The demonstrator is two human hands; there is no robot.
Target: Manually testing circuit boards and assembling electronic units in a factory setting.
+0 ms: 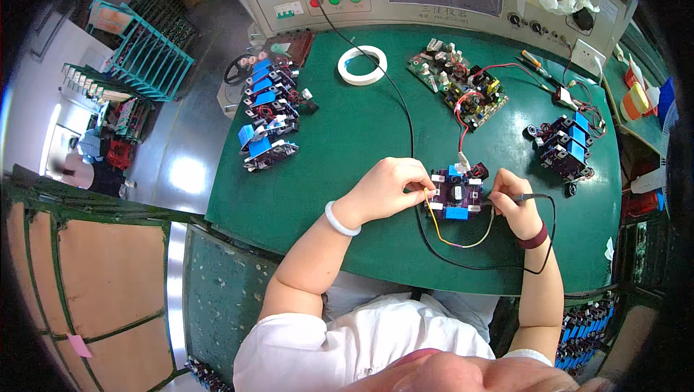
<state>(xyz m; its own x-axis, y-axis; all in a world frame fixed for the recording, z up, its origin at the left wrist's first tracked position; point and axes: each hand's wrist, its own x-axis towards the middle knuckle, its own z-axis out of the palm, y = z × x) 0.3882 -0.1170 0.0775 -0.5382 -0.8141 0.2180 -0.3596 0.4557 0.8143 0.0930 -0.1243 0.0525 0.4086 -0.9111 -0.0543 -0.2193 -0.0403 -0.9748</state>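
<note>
Left hand [387,188], fingers curled, presses a black probe against a small purple circuit board [456,194] on the green bench [340,146]. Right hand [512,202] pinches a second probe [526,197], seemingly touching the board's right edge.

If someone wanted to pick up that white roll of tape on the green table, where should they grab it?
Best guess: come straight down from above. The tape roll lies flat on the green table, hole upward, standing clear of other parts. Pinch its rim, one finger inside the hole and one outside.

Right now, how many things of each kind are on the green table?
Tape roll: 1
Green circuit board: 1
Stacks of small blue-and-purple modules: 2, left and right
Module under both hands: 1
Total: 5
</note>
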